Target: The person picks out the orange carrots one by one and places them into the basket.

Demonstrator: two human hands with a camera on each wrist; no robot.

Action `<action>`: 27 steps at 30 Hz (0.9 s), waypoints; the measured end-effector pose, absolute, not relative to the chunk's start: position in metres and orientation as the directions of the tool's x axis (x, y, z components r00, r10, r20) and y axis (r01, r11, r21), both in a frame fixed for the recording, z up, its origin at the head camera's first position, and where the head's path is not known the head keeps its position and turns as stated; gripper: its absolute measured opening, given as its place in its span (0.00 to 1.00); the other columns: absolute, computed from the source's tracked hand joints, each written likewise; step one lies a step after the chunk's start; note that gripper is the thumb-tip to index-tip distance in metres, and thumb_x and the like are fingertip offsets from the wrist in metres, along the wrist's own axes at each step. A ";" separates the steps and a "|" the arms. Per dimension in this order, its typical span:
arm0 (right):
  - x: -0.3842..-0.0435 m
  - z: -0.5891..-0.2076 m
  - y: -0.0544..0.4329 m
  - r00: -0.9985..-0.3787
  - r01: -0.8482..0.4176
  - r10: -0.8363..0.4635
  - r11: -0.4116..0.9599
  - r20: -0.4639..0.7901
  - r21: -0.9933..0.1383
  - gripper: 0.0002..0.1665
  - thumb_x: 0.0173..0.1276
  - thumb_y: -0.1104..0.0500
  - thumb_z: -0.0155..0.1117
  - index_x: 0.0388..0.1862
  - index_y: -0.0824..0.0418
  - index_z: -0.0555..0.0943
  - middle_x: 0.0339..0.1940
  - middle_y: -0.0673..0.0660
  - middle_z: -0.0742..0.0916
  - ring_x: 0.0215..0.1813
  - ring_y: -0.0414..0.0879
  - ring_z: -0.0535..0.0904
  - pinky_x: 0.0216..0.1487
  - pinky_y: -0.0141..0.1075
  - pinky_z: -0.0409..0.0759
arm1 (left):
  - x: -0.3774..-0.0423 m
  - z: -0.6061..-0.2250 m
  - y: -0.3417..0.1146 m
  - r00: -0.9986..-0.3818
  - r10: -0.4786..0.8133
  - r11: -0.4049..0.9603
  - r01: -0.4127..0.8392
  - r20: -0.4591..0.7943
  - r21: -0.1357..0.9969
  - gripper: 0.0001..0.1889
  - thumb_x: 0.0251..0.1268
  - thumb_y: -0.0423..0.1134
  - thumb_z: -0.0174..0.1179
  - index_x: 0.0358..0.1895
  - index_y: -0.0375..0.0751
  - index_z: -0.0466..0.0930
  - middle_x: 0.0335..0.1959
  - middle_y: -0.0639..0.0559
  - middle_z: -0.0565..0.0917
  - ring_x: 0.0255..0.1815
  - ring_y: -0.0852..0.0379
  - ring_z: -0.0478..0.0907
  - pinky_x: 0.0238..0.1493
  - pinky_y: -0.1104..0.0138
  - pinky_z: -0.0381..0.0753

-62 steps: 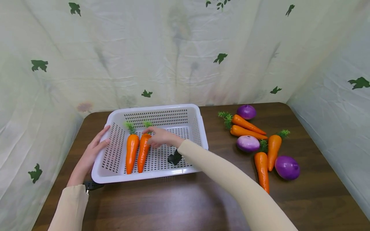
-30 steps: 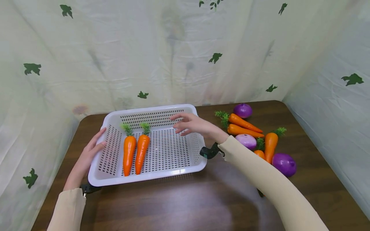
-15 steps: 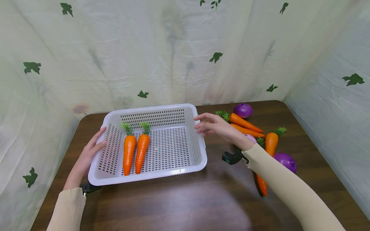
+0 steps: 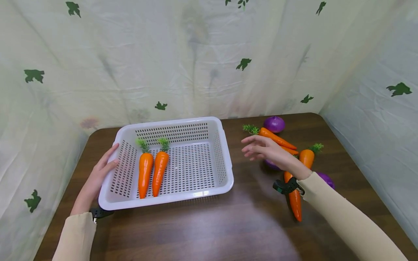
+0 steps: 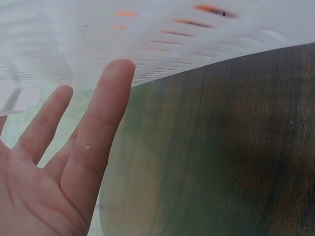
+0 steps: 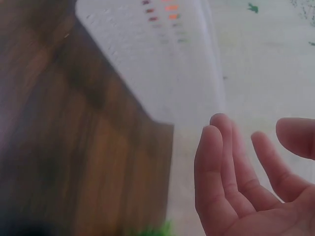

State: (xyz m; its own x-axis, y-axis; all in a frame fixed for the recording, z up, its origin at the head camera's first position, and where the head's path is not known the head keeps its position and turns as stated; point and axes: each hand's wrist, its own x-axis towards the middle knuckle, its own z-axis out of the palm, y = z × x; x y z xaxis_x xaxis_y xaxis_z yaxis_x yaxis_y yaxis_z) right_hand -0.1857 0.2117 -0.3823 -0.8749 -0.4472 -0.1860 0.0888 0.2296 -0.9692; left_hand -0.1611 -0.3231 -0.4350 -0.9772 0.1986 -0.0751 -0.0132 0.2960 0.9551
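A white plastic basket (image 4: 227, 156) with slotted walls stands on the left of the table. Two orange carrots, one (image 4: 145, 175) left of the other (image 4: 160, 170), lie side by side inside it, green tops away from me. My left hand (image 4: 95, 177) rests against the basket's left side. In the left wrist view its fingers (image 5: 96, 128) are straight beside the outer wall. My right hand (image 4: 272, 152) hovers with nothing in it, fingers loosely bent, between the basket and several vegetables. It partly covers a purple onion (image 4: 271, 165) and a carrot (image 4: 290, 150).
On the right lie another carrot (image 4: 277, 137), a carrot (image 4: 307, 157) with its top to the right, and one (image 4: 295, 203) pointing toward me. One purple onion (image 4: 274, 124) is at the back; another (image 4: 326, 179) is half hidden by the right forearm. A pale curtain (image 4: 202, 65) hangs behind the table.
My right hand has let go of the right-hand carrot in the basket, come out over the basket's right rim and moved right toward the vegetables. My left hand has stayed at the basket's side.
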 end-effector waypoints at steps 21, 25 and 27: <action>-0.155 -0.391 0.286 -0.894 0.061 -0.395 0.356 -0.209 -0.933 0.22 0.73 0.60 0.55 0.59 0.74 0.69 0.50 0.71 0.80 0.48 0.56 0.80 0.48 0.45 0.81 | -0.160 -0.436 -0.323 -0.977 0.202 0.291 -0.001 -0.063 0.957 0.30 0.77 0.46 0.41 0.76 0.69 0.43 0.68 0.34 0.51 0.43 0.64 0.79 0.34 0.57 0.84; -0.149 -0.392 0.299 -0.896 0.063 -0.383 0.395 -0.227 -0.916 0.22 0.73 0.60 0.56 0.58 0.74 0.69 0.52 0.71 0.80 0.50 0.58 0.79 0.50 0.48 0.80 | -0.161 -0.436 -0.323 -0.978 0.197 0.298 -0.004 -0.066 0.955 0.30 0.77 0.47 0.41 0.76 0.70 0.43 0.68 0.34 0.50 0.43 0.65 0.79 0.34 0.57 0.84; -0.147 -0.394 0.306 -0.894 0.049 -0.388 0.417 -0.226 -0.908 0.21 0.73 0.60 0.55 0.57 0.74 0.70 0.52 0.71 0.79 0.50 0.59 0.79 0.49 0.47 0.80 | -0.161 -0.437 -0.322 -0.979 0.193 0.304 -0.007 -0.068 0.953 0.30 0.77 0.47 0.41 0.76 0.70 0.43 0.68 0.33 0.50 0.43 0.65 0.79 0.34 0.56 0.84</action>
State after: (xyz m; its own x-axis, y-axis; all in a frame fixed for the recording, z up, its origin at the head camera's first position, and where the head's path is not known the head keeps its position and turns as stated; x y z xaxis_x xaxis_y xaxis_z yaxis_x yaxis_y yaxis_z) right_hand -0.1465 0.3056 -0.3940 -0.8937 -0.3875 -0.2261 0.0491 0.4166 -0.9078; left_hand -0.1610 -0.3224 -0.4365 -0.9788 0.1928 -0.0684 -0.0067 0.3036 0.9528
